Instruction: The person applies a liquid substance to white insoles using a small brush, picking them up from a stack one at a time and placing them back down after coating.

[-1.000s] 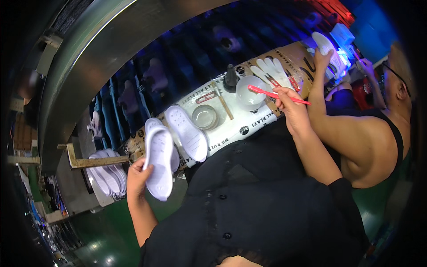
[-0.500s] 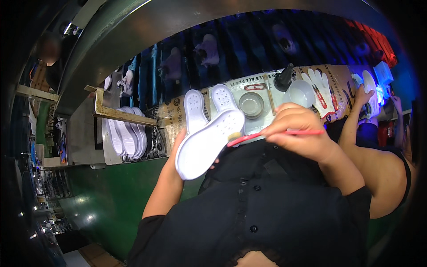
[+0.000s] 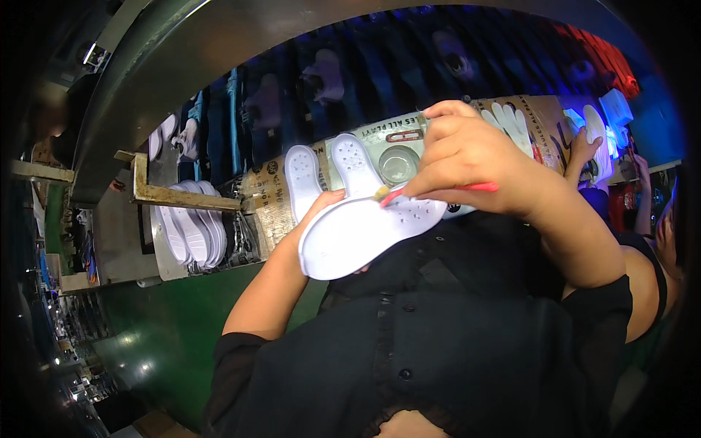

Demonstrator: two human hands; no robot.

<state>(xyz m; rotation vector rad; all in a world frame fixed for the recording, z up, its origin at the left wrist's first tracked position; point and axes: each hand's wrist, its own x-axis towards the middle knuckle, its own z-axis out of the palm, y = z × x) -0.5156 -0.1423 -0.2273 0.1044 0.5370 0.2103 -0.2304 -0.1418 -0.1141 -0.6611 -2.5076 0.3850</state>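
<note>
My left hand [image 3: 321, 210] grips a white shoe sole [image 3: 358, 241] by its edge, thumb on the upper rim and the other fingers mostly hidden underneath. The sole lies aslant, its end with small holes toward the right. Between the fingers of my right hand [image 3: 467, 157] is a brush with a red handle [image 3: 475, 188]. Its pale bristles meet the sole's upper edge near the middle. Just beyond, two more white soles [image 3: 301, 175] lie side by side on the bench, partly covered by the held sole. A grey bowl [image 3: 399, 165] stands near my right fingers.
Several white soles [image 3: 191, 226] lean together at the left, beside a worn metal bracket [image 3: 182, 196]. A red-handled tool [image 3: 404, 136] and white gloves [image 3: 510, 123] rest on the cardboard-covered bench [image 3: 263, 193]. At the right, a co-worker's hand [image 3: 585, 150] holds a sole under blue light.
The sole has swung flatter, its holed end now lower and farther right. My right hand has risen, and the bristles have shifted from the holed end's edge to the upper middle edge.
</note>
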